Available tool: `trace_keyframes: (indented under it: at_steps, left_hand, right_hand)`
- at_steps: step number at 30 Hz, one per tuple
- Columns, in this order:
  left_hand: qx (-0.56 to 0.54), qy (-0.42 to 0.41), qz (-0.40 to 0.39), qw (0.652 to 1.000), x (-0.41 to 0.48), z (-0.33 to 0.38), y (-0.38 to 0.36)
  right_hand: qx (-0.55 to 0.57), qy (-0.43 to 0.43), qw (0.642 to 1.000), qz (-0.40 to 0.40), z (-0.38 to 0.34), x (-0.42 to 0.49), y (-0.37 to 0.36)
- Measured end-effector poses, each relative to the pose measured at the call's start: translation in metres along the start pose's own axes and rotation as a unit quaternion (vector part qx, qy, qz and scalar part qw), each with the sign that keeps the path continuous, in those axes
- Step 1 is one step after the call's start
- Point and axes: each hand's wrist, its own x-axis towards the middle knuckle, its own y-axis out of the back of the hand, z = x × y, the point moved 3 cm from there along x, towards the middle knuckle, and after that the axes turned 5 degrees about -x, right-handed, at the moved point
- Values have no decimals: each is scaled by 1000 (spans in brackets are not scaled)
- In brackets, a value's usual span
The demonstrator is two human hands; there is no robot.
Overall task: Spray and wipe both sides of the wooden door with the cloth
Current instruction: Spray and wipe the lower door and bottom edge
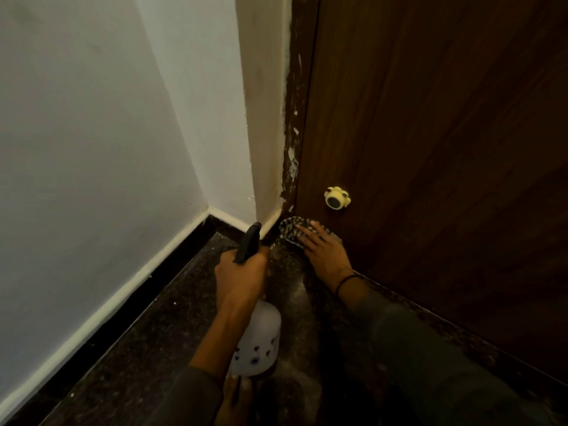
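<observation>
The dark wooden door [430, 133] fills the right side of the view. At its bottom left corner, my right hand [324, 252] presses a patterned grey cloth [290, 230] flat against the wood with straight fingers. My left hand [241, 275] grips the neck of a white spray bottle [258, 342] with a black nozzle [248, 242]. The nozzle points toward the door's lower corner, just left of the cloth.
A yellow magnetic door stopper [337, 197] sticks out of the door just above the cloth. The door frame [295, 118] shows chipped white paint. A white wall [92, 149] with a skirting strip stands to the left. The floor [153, 348] is dark speckled stone.
</observation>
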Motion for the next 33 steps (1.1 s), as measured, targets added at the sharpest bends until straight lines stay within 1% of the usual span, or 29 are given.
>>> trace_keyframes:
  at_steps: [4,7,10,13,15,17,21,22,23,25,28,29,31,33]
  left_hand:
    - [22,4,-40,999,-5,-3,-25]
    - [9,18,-59,998,-9,-8,-45]
    - [-4,26,-77,997,-12,-12,-64]
    - [-10,29,-96,995,-16,-14,-79]
    - [-16,34,-101,994,-16,-14,-83]
    - [-15,34,-96,995,-15,-15,-83]
    - [-3,42,-82,996,-13,-16,-69]
    - [1,43,-75,996,-14,-16,-65]
    - [8,35,-67,997,-13,-14,-60]
    - [13,15,-54,998,-12,-11,-54]
    - [-6,3,-30,1000,-11,-8,-46]
    - [-18,5,-24,1000,-12,-6,-45]
    - [-36,4,-21,999,-14,-1,-45]
    - [-44,4,-21,999,-17,2,-46]
  right_hand:
    - [-49,50,998,2,16,-50,-25]
    - [-62,81,995,0,28,-93,-56]
    - [-52,69,996,21,40,-134,-80]
    - [-42,81,996,4,46,-166,-118]
    - [-31,78,996,3,51,-177,-125]
    - [-32,77,996,20,54,-175,-124]
    - [-64,83,993,49,49,-152,-103]
    - [-76,81,991,68,45,-144,-94]
    - [-78,75,989,104,43,-128,-87]
    - [-33,45,993,101,38,-96,-59]
    - [9,-23,977,211,34,-51,-6]
    - [22,-38,974,221,34,-40,5]
    - [27,-66,978,198,35,-21,30]
    - [39,-106,970,217,33,-9,52]
